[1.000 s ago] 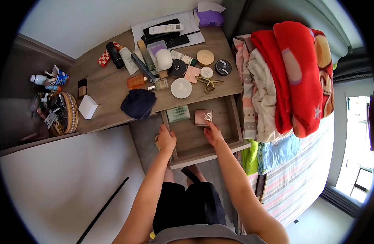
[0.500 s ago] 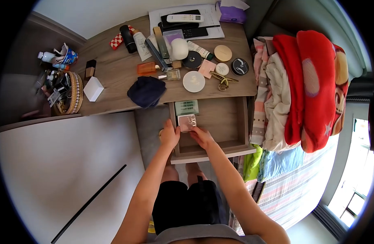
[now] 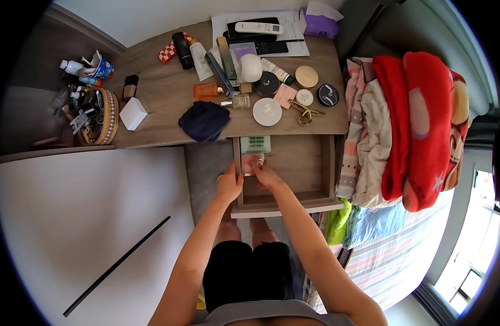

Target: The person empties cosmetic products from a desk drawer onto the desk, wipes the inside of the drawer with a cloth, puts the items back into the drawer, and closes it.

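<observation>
An open wooden drawer [image 3: 299,187] extends from beneath the desktop. In its left part lies a flat pink box [image 3: 250,161] with pale lettering, just in front of a green-and-clear pack [image 3: 255,144]. My right hand [image 3: 267,177] reaches into the drawer, its fingers closed at the pink box's lower right corner and covering part of it. At the drawer's left wall is my left hand [image 3: 228,183], with the thumb on the inner side and the fingers along the outside, close to the box.
Cosmetics crowd the desktop, including a white round compact [image 3: 266,112] and a gold hair clip [image 3: 306,112]. A dark cloth pouch [image 3: 205,120] lies near the desk's front edge. Left stands a woven basket [image 3: 108,117]; right, folded red blankets [image 3: 424,130] are piled up.
My right hand has moved slightly left over the pink box, covering more of it. The box sits a little lower in the drawer. The whole view has shifted slightly.
</observation>
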Demonstrator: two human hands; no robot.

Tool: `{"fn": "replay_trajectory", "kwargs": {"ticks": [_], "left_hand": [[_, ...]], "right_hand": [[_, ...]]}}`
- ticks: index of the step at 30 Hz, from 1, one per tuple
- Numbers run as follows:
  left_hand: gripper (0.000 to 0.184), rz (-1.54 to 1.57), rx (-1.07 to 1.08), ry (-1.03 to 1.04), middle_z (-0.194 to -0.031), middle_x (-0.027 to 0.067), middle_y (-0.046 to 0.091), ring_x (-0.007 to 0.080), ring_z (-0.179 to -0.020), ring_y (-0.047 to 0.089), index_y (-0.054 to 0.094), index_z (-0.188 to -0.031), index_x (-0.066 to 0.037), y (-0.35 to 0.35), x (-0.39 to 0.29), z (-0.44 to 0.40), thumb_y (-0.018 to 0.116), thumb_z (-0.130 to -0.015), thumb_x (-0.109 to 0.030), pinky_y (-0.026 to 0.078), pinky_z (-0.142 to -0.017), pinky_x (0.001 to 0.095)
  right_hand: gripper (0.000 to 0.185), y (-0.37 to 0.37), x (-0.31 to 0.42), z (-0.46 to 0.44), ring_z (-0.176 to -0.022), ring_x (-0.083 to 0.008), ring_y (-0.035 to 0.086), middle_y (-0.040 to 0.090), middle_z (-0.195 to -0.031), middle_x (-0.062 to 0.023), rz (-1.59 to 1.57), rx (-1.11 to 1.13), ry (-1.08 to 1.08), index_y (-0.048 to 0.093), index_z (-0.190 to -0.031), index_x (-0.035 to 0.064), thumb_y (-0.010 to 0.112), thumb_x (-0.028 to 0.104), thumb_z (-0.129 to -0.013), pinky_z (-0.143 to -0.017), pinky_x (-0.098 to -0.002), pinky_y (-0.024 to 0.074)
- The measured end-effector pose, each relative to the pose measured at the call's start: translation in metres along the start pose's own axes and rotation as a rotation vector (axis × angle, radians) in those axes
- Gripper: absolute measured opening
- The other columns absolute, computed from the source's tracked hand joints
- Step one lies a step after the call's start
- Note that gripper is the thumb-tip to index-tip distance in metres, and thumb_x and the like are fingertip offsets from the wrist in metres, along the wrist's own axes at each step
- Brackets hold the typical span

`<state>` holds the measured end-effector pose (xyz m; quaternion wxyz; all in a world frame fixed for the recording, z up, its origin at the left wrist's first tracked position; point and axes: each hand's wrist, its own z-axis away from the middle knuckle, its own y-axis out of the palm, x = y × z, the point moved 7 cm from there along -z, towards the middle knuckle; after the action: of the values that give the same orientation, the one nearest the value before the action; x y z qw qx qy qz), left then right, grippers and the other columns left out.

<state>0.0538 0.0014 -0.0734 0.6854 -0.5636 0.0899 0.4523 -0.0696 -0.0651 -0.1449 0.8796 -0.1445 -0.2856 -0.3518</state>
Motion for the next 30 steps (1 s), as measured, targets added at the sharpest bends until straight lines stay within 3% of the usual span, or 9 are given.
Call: {"fn": "replay_trajectory", "kwargs": {"ticks": [1,6,10,12,16,18,24,29,30], "left_hand": [[0.052,-0.005,-0.002,0.002,-0.093,0.0244,0.060,0.0409,-0.079,0.058,0.035,-0.127,-0.003,0.000,0.000,0.000,0.052,-0.080,-0.016,0.047,-0.069,0.0463],[0.057,-0.023,0.003,-0.009,-0.088,0.0252,0.060,0.0423,-0.076,0.058,0.027,-0.133,-0.004,0.013,0.013,0.001,0.049,-0.083,-0.018,0.046,-0.068,0.0475],[0.055,-0.054,0.114,-0.060,-0.090,0.0265,0.060,0.0434,-0.080,0.057,0.030,-0.132,-0.001,0.018,0.022,-0.001,0.049,-0.084,-0.019,0.046,-0.069,0.0464],[0.056,-0.049,0.202,-0.076,-0.097,0.0318,0.056,0.0450,-0.087,0.056,0.030,-0.128,0.006,0.014,0.014,-0.004,0.050,-0.084,-0.020,0.046,-0.076,0.0472],[0.041,-0.085,0.050,0.008,-0.097,0.0256,0.059,0.0397,-0.086,0.058,0.048,-0.113,0.004,-0.003,0.014,-0.011,0.056,-0.082,-0.021,0.046,-0.074,0.0442],[0.032,0.103,-0.211,0.033,-0.092,0.0207,0.061,0.0359,-0.081,0.059,0.055,-0.103,0.001,-0.036,0.004,-0.012,0.059,-0.081,-0.021,0.047,-0.071,0.0422],[0.013,0.289,-0.465,0.299,-0.072,0.0105,0.056,0.0241,-0.062,0.055,0.057,-0.089,-0.003,-0.135,-0.050,-0.064,0.061,-0.079,-0.010,0.046,-0.059,0.0333],[0.011,0.351,-0.394,0.287,-0.075,0.0085,0.057,0.0181,-0.062,0.056,0.058,-0.089,-0.003,-0.172,-0.056,-0.120,0.060,-0.080,-0.008,0.045,-0.058,0.0293],[0.011,0.377,-0.368,0.294,-0.074,0.0077,0.058,0.0167,-0.062,0.056,0.058,-0.089,-0.003,-0.176,-0.055,-0.132,0.060,-0.080,-0.008,0.045,-0.058,0.0279]], "right_hand": [[0.076,-0.001,0.002,0.000,-0.050,-0.0191,0.055,0.061,-0.087,-0.0169,0.032,0.002,0.007,0.007,-0.136,-0.0058,0.047,0.034,-0.084,-0.040,-0.0329,0.0424],[0.076,-0.008,-0.003,0.000,-0.076,-0.0325,0.062,0.060,-0.099,-0.0239,0.228,-0.062,-0.041,0.027,-0.131,-0.0052,0.049,0.048,-0.082,-0.063,-0.0407,0.0490],[0.069,-0.037,0.006,0.020,-0.062,-0.0234,0.061,0.062,-0.084,-0.0156,0.597,-0.476,-0.057,0.038,-0.130,0.0058,0.047,0.054,-0.081,-0.051,-0.0331,0.0495],[0.063,-0.045,0.011,0.039,-0.059,-0.0194,0.061,0.063,-0.079,-0.0133,0.398,-0.504,-0.114,0.043,-0.125,0.0039,0.051,0.048,-0.081,-0.048,-0.0311,0.0483],[0.046,-0.047,0.035,0.083,-0.059,-0.0156,0.061,0.063,-0.074,-0.0103,-0.131,-0.380,-0.102,0.049,-0.116,0.0013,0.057,0.032,-0.082,-0.045,-0.0275,0.0464],[0.038,-0.052,0.042,0.079,-0.059,-0.0146,0.060,0.063,-0.074,-0.0093,-0.199,-0.367,-0.184,0.051,-0.112,0.0010,0.057,0.024,-0.083,-0.045,-0.0263,0.0459],[0.026,-0.049,0.112,0.079,-0.061,-0.0131,0.059,0.064,-0.078,-0.0072,-0.360,-0.336,-0.308,0.053,-0.107,0.0018,0.053,0.017,-0.086,-0.049,-0.0249,0.0466],[0.027,-0.034,0.172,0.063,-0.067,-0.0155,0.061,0.063,-0.089,-0.0092,-0.354,-0.392,-0.408,0.054,-0.106,0.0023,0.055,0.019,-0.084,-0.057,-0.0282,0.0489],[0.031,-0.037,0.190,0.068,-0.072,-0.0185,0.060,0.061,-0.093,-0.0110,-0.210,-0.554,-0.466,0.053,-0.108,0.0025,0.057,0.020,-0.083,-0.060,-0.0299,0.0488]]}}
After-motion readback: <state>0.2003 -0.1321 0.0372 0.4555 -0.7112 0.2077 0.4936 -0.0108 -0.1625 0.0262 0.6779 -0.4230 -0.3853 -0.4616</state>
